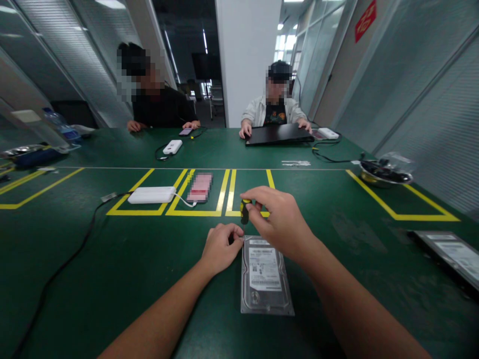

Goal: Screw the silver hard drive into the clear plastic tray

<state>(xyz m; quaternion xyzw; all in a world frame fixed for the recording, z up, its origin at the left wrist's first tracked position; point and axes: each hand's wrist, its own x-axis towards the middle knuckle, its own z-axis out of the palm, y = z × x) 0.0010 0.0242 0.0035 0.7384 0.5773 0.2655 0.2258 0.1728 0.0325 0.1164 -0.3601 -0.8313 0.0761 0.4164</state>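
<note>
A hard drive (265, 279) with a white label lies label up on the green table (149, 269), in front of me. My right hand (275, 214) is closed on a short black and yellow screwdriver (244, 211), held upright over the drive's far left corner. The screwdriver's tip is too small to make out clearly. My left hand (223, 248) rests beside that same corner, thumb and forefinger curled together near the tip. Whatever is between those fingertips, if anything, cannot be made out.
A white power bank (151, 195) and a phone (200, 187) lie beyond my left hand. Another drive (454, 257) is at the right edge, below a bowl of cables (385, 172). Across the table sit two people, one with hands on a black panel (279, 134).
</note>
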